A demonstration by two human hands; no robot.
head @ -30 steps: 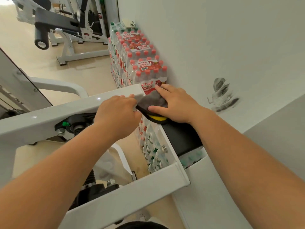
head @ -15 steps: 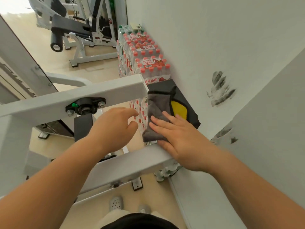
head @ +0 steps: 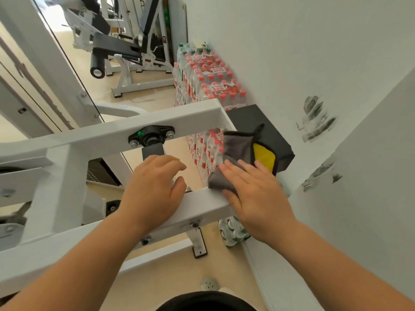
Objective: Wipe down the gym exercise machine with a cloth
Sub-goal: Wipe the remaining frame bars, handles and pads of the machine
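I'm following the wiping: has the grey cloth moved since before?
Yes. The grey and yellow fabric cloth slid from the far white metal bar toward the near white metal bar, under the right hand.

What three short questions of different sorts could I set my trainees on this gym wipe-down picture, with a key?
1. True or false: the right hand presses the grey cloth against the machine's white frame bar with flat fingers.
2. Which colour shows on the cloth's turned-back side? A red, B yellow, C blue.
3. Fill in: the shrink-wrapped packs stacked along the wall hold bottled ____.

Key: 1 true; 2 B; 3 water.
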